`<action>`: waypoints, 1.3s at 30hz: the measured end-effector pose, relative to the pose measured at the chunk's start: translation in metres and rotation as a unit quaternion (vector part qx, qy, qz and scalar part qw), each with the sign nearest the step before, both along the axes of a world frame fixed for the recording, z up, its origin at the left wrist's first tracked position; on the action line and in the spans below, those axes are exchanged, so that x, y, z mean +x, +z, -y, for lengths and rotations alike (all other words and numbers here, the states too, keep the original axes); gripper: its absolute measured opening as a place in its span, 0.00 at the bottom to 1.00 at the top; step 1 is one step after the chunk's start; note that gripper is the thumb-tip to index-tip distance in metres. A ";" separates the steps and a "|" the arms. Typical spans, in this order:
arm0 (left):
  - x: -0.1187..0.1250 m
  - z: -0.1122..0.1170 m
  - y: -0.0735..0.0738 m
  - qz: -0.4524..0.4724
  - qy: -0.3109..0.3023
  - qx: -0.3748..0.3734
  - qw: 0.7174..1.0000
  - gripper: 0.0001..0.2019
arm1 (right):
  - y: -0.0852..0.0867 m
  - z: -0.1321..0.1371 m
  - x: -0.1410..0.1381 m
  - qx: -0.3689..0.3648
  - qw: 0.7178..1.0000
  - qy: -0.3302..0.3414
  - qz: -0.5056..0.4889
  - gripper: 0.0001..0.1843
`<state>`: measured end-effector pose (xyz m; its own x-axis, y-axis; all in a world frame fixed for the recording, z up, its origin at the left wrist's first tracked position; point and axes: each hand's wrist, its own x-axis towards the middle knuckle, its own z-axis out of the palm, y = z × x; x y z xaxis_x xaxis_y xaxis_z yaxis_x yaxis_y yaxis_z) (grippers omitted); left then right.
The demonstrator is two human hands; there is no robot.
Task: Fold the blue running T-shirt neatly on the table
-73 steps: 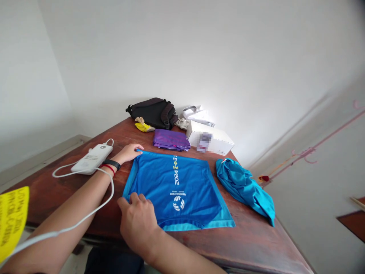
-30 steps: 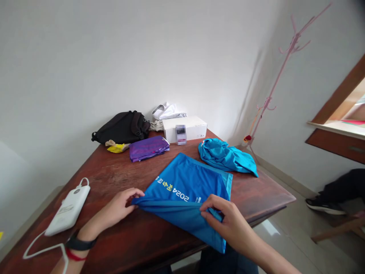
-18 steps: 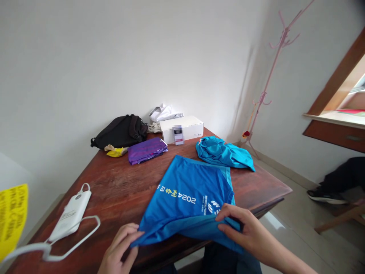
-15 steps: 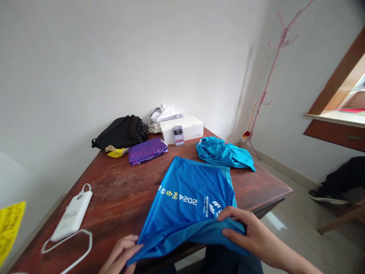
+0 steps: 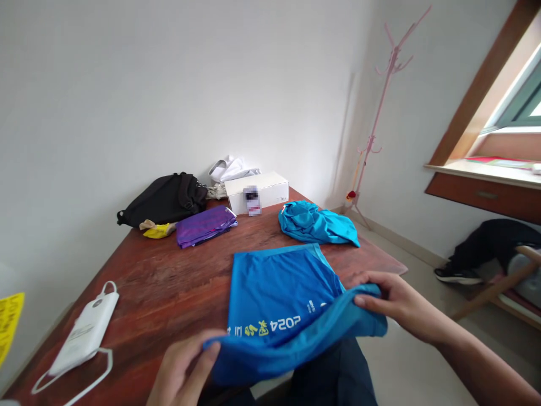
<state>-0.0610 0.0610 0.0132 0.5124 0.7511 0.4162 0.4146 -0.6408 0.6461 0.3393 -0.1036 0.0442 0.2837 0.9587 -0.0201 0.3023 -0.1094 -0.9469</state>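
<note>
A blue sports shirt (image 5: pixel 270 282) with white and yellow print, "2024" among it, lies partly on the table, its near part lifted off the front edge. My left hand (image 5: pixel 186 361) pinches the lifted fabric at its left end between thumb and fingers. At the right end, my right hand (image 5: pixel 391 307) grips the same raised edge, thumb on the near side. Between the hands the cloth sags in a curved fold, which covers some of the print.
On the wooden table (image 5: pixel 147 293) are a white power bank (image 5: pixel 87 327) with its cable, a folded purple garment (image 5: pixel 207 226), a crumpled turquoise garment (image 5: pixel 319 223), a black bag (image 5: pixel 163 200) and a white box (image 5: pixel 270 192). A pink coat rack (image 5: pixel 382 107) stands behind to the right.
Both hands have raised the shirt's near edge and drawn it up over the lower print. The shirt has turned slightly on the table. The view has shifted right.
</note>
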 end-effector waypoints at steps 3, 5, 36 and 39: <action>0.052 -0.052 0.020 -0.028 -0.042 -0.092 0.995 0.20 | -0.009 -0.039 0.025 0.025 0.997 -0.051 0.045 0.27; 0.084 -0.092 0.019 -0.026 -0.060 -0.132 0.989 0.24 | -0.023 -0.072 0.043 0.039 0.993 -0.088 0.067 0.29; 0.115 -0.177 -0.045 -0.161 0.033 -0.039 0.986 0.14 | -0.082 -0.184 0.082 -0.059 0.927 -0.078 0.361 0.19; 0.115 -0.180 -0.044 -0.170 0.006 -0.035 0.985 0.12 | -0.080 -0.187 0.085 -0.077 0.934 -0.065 0.343 0.22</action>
<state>0.0541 0.2407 -0.0313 0.6034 0.7792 0.1699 0.6220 -0.5932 0.5111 0.4245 0.0829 -0.0355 0.3941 0.9161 0.0738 0.8071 -0.3066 -0.5045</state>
